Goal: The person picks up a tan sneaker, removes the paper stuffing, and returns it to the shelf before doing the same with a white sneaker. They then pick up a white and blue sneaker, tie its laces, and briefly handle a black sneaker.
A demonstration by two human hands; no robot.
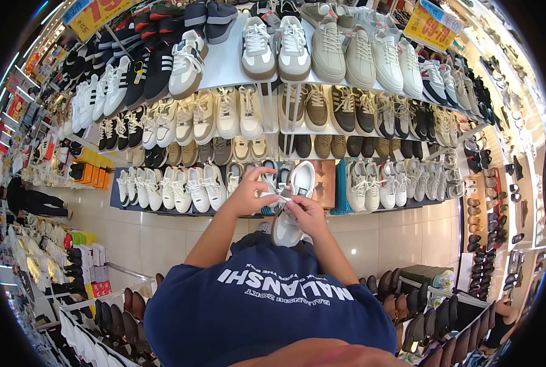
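Note:
A white sneaker [286, 231] with a grey-brown sole and dark patches is in front of my body, its toe toward me and its heel opening away. My left hand [252, 193] is at the shoe's left side, thumb and forefinger pinched on a white shoelace [277, 198]. From the right, my right hand [308, 215] pinches the same lace close to the left fingertips, above the sneaker's front. My fingers partly hide the lacing. What supports the shoe from below cannot be made out.
A tiered display rack [224, 64] full of sneakers rises ahead. A brown box [325, 182] and a teal box [341, 186] stand low at its middle. Racks of dark leather shoes [401, 306] are behind me. A person in black [31, 200] is far left, another person [502, 318] lower right.

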